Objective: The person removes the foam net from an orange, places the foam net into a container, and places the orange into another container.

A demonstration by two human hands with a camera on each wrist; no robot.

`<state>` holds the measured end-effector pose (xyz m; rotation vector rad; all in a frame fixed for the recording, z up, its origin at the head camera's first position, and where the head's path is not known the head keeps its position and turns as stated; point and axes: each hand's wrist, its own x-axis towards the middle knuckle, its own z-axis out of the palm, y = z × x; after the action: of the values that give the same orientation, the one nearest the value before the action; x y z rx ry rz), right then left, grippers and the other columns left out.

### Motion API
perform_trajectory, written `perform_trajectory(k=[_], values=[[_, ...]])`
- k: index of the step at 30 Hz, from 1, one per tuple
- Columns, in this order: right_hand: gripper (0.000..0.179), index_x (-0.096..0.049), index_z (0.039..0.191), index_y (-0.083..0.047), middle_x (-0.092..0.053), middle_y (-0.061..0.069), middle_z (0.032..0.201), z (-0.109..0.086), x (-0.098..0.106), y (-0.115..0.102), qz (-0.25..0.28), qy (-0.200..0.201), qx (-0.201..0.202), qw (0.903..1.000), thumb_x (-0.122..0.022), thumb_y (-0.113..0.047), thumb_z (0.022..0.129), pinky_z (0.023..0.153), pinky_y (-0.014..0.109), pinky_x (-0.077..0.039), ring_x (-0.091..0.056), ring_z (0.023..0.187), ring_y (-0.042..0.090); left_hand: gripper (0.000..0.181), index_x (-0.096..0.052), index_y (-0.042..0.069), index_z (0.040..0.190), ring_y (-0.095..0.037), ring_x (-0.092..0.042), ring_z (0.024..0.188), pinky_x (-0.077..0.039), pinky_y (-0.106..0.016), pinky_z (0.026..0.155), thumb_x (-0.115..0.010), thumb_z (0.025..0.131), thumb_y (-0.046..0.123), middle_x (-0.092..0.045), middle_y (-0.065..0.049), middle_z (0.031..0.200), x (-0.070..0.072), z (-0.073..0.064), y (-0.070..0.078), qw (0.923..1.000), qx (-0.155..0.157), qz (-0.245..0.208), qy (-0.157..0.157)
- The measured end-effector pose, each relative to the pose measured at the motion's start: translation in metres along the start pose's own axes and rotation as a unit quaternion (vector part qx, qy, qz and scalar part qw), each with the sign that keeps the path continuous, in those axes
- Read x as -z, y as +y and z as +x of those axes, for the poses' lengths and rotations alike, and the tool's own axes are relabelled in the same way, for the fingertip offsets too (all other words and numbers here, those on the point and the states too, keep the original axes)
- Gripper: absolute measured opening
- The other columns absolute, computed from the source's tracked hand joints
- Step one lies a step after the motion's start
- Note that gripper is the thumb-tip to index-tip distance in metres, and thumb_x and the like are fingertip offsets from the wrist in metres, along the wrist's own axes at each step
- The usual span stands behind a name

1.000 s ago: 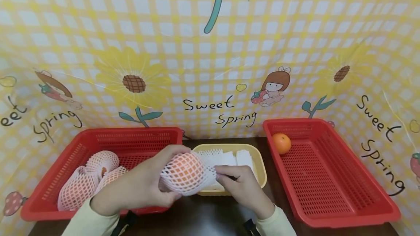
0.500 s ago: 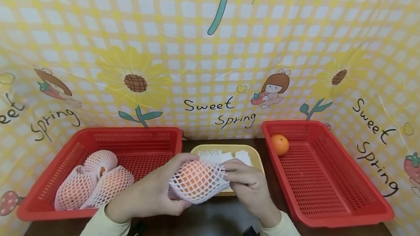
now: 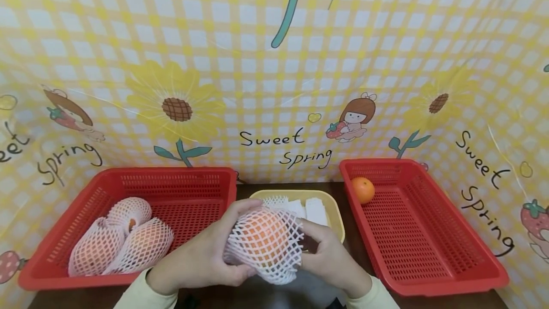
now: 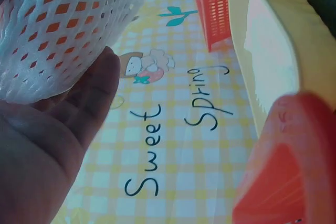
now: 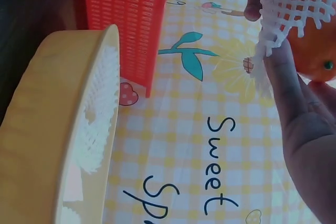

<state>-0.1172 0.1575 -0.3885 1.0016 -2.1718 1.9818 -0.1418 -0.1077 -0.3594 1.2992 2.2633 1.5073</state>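
An orange (image 5: 312, 51) sits inside a white foam net sleeve (image 3: 263, 242), held up in front of the yellow tray. My left hand (image 3: 206, 256) grips the netted orange from its left side, thumb below and fingers behind. At the sleeve's open end, my right hand (image 3: 328, 256) pinches the net edge; in the right wrist view a finger lies against the mesh and the fruit's green stem spot shows bare. The left wrist view has the foam net (image 4: 58, 35) resting over the left palm and fingers (image 4: 97, 93).
Several netted oranges (image 3: 141, 247) lie in the left red basket (image 3: 180, 175). Behind the hands, a yellow tray (image 3: 336, 209) holds folded white foam nets (image 3: 315, 211). One bare orange (image 3: 362, 190) sits in the far left corner of the right red basket (image 3: 420, 232).
The netted orange has moved slightly right and down, its open end turning toward the right. My right hand has shifted its grip along the net's edge, spreading the opening.
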Motion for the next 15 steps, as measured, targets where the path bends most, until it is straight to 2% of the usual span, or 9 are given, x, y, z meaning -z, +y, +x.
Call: perform_trajectory(k=[3,6,9,12,15], values=[[0.046,-0.063,0.132,-0.002,-0.065,0.009,0.127,-0.001,0.003,-0.002,-0.021,-0.018,-0.03,0.9992,-0.072,0.002,0.087,0.09,0.04,-0.055,-0.062,0.112,0.02,0.102,-0.015,0.025,0.159,-0.02,-0.057,0.116,-0.048,-0.033,0.096,-0.083,0.083,0.018,-0.045,-0.004,0.146,-0.003,0.002,-0.002,0.9996,-0.015,-0.016,-0.017],[0.054,-0.059,0.136,-0.005,-0.061,0.01,0.133,-0.002,0.005,-0.003,-0.022,-0.032,-0.033,0.9987,-0.075,0.001,0.085,0.093,0.04,-0.053,-0.059,0.119,0.022,0.104,-0.008,0.022,0.162,-0.02,-0.056,0.117,-0.047,-0.034,0.097,-0.081,0.087,0.021,-0.042,-0.007,0.15,-0.007,0.003,-0.003,0.9992,-0.027,-0.008,-0.028],[0.063,-0.055,0.139,-0.007,-0.059,0.011,0.134,-0.004,0.005,-0.003,-0.024,-0.04,-0.033,0.9984,-0.078,-0.001,0.082,0.091,0.04,-0.054,-0.059,0.117,0.023,0.105,-0.007,0.024,0.163,-0.019,-0.053,0.123,-0.044,-0.034,0.102,-0.081,0.088,0.026,-0.037,-0.007,0.155,-0.011,0.002,-0.002,0.9995,-0.014,0.01,-0.026],[0.069,-0.049,0.14,-0.012,-0.058,0.011,0.13,-0.006,0.004,-0.003,-0.03,-0.034,-0.042,0.9981,-0.081,-0.004,0.079,0.086,0.038,-0.055,-0.063,0.107,0.023,0.106,-0.009,0.025,0.163,-0.02,-0.049,0.129,-0.041,-0.035,0.106,-0.082,0.087,0.031,-0.032,-0.006,0.159,-0.015,0.001,-0.001,0.9995,-0.007,0.028,-0.015],[0.074,-0.044,0.139,-0.014,-0.056,0.013,0.127,-0.009,0.004,-0.004,-0.026,-0.024,-0.045,0.9983,-0.083,-0.004,0.077,0.085,0.037,-0.055,-0.064,0.102,0.025,0.105,-0.01,0.025,0.163,-0.022,-0.049,0.129,-0.041,-0.035,0.106,-0.083,0.087,0.029,-0.034,-0.005,0.158,-0.017,-0.001,-0.002,0.9996,-0.008,0.028,0.002]])
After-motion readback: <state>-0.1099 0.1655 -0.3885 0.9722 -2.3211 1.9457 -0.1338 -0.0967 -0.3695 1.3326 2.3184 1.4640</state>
